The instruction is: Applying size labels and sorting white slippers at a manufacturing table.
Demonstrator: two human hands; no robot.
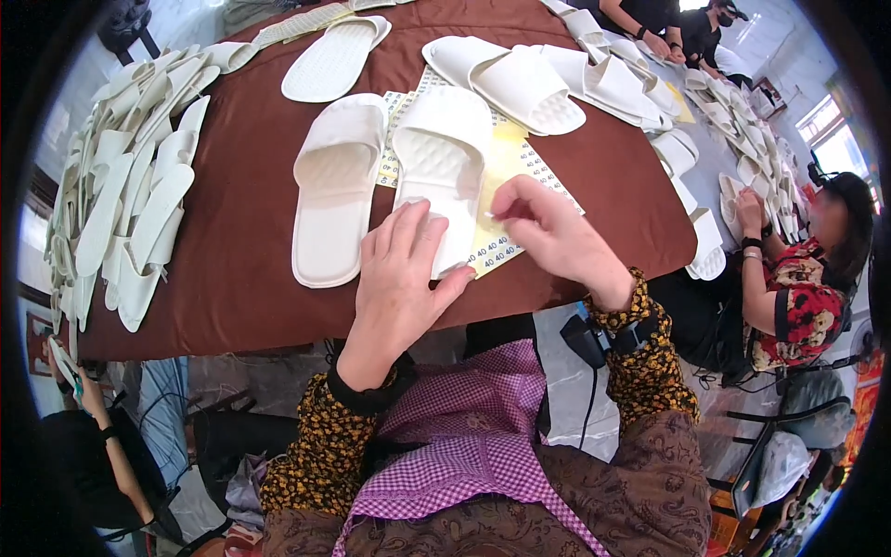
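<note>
Two white slippers lie side by side on the brown table point(241, 278). My left hand point(399, 278) rests flat on the heel of the right-hand slipper point(445, 148), pressing it down. The left-hand slipper point(336, 186) lies untouched beside it. My right hand point(552, 232) hovers just right of that heel, thumb and fingers pinched together over a yellow sheet of small stickers point(506, 167) that lies under the slipper; whether a sticker sits between the fingertips is too small to tell.
A big heap of white slippers point(130, 176) lines the table's left edge, more slippers point(548, 79) lie at the back. Another person point(798, 269) sits at the right by a second slipper-covered table point(742, 139); someone's arm point(102, 436) shows at lower left.
</note>
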